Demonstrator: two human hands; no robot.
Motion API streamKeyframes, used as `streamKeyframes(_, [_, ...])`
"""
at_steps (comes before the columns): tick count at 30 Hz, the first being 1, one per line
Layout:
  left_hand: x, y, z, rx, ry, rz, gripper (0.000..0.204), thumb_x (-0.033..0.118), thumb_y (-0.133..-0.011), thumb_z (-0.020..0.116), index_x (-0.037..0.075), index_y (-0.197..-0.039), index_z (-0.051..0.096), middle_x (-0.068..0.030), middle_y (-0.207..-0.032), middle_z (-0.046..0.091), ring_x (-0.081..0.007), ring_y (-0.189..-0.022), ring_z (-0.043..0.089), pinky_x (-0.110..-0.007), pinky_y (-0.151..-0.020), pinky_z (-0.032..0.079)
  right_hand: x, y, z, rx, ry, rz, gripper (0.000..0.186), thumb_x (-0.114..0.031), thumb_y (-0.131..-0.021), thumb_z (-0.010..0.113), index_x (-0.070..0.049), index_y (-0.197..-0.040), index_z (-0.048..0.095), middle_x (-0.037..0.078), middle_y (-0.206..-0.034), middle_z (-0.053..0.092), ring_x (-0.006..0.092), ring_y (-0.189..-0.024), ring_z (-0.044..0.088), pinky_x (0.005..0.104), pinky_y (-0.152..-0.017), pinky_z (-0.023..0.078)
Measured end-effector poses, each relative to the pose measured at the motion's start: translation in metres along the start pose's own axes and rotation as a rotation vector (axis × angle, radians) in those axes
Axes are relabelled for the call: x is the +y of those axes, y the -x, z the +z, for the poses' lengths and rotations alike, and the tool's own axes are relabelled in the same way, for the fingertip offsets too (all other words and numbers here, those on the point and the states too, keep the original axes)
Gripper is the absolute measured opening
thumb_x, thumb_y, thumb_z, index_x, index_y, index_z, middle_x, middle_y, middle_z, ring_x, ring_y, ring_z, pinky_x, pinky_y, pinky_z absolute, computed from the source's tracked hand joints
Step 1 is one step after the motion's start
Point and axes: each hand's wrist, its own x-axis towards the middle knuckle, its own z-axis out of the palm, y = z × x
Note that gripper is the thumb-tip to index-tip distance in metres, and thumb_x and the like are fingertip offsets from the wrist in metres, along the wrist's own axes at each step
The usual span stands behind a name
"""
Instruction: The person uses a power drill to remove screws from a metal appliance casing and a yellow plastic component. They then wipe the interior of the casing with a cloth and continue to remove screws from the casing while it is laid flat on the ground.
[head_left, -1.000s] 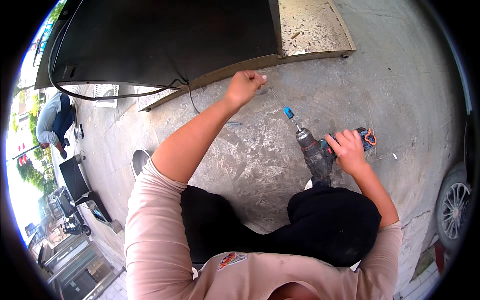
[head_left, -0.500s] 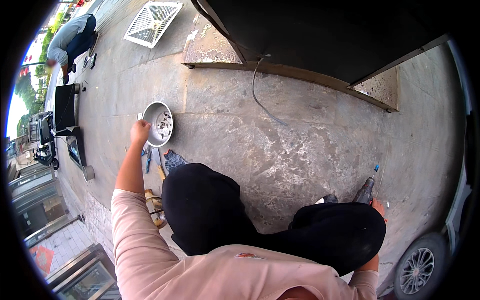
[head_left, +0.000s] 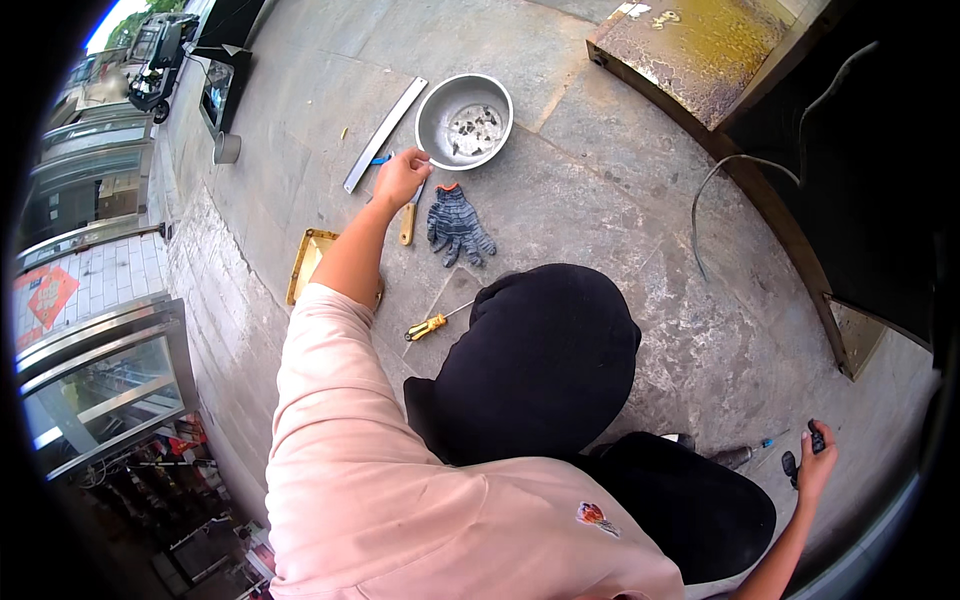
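Note:
My left hand (head_left: 402, 174) reaches to the near left rim of a round metal bowl (head_left: 447, 98). Its fingers are pinched together, and what they hold, if anything, is too small to make out. Small dark pieces (head_left: 474, 130) lie in the bowl. Off to the right, past my knee, my right hand (head_left: 817, 466) is closed on a small black object (head_left: 817, 435) whose kind is unclear. Another black piece (head_left: 790, 466) shows beside those fingers. A power drill (head_left: 733, 457) with a blue tip lies near that hand, partly hidden by my leg.
A grey knitted glove (head_left: 457, 226), a wooden-handled tool (head_left: 408, 224) and a yellow-handled screwdriver (head_left: 427, 327) lie before my knee. A long metal strip (head_left: 386, 135) is left of the bowl. At the right stands a large dark cabinet (head_left: 870, 200) with a loose grey cable (head_left: 705, 200).
The view has turned, so the bowl appears farther right. My right hand has come out from behind my knee with the black object. My left hand stays at the bowl's rim.

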Motion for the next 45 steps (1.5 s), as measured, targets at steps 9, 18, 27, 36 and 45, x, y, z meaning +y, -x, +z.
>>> streamKeyframes(9, [-0.058,0.045,0.115,-0.330,-0.473,0.152,0.017,0.004,-0.072,0.066,0.007,-0.087,0.061,-0.0184,-0.114,0.063,-0.0374,-0.098,0.064,-0.047,-0.084,0.053,-0.323,-0.015,-0.020,-0.089,-0.041,-0.566,0.040,-0.007,-0.072,0.079,-0.004,-0.110,0.067,0.013,-0.093,0.064,0.0307,-0.079,0.064,0.0376,-0.071,0.052])
streamKeyframes(18, [0.392,0.177,-0.046,-0.529,0.364,1.132,0.030,-0.002,-0.070,0.059,0.002,-0.100,0.058,-0.0132,-0.094,0.062,-0.0348,-0.085,0.063,-0.036,-0.077,0.052,-0.318,-0.004,-0.042,-0.117,-0.058,-0.548,0.028,-0.024,-0.081,0.075,-0.008,-0.102,0.067,0.008,-0.090,0.064,0.0280,-0.076,0.066,0.0394,-0.066,0.053])
streamKeyframes(27, [0.395,0.239,0.015,-0.759,-0.113,1.402,0.028,0.014,-0.077,0.065,0.008,-0.104,0.064,-0.0098,-0.095,0.057,-0.0296,-0.083,0.065,-0.042,-0.072,0.055,-0.238,-0.028,-0.013,-0.458,0.029,-0.438,0.027,-0.029,-0.081,0.072,-0.004,-0.090,0.067,0.016,-0.085,0.066,0.0367,-0.083,0.067,0.0472,-0.073,0.053])
streamKeyframes(36, [0.409,0.284,-0.002,-0.980,-0.075,1.257,0.025,0.015,-0.079,0.067,0.006,-0.103,0.064,-0.0120,-0.094,0.060,-0.0315,-0.084,0.066,-0.042,-0.074,0.055,-0.242,-0.001,-0.002,-0.470,-0.019,-0.210,0.033,-0.023,-0.078,0.075,0.000,-0.096,0.061,0.019,-0.100,0.063,0.0352,-0.085,0.069,0.0447,-0.073,0.057])
streamKeyframes(45, [0.352,0.334,-0.041,-1.055,-0.132,1.042,0.021,0.019,-0.081,0.069,0.006,-0.098,0.066,-0.0112,-0.094,0.063,-0.0310,-0.089,0.066,-0.042,-0.076,0.055,-0.265,0.090,0.067,-0.489,-0.215,0.023,0.019,-0.016,-0.082,0.072,-0.002,-0.094,0.068,0.017,-0.103,0.063,0.0363,-0.095,0.064,0.0442,-0.083,0.053])
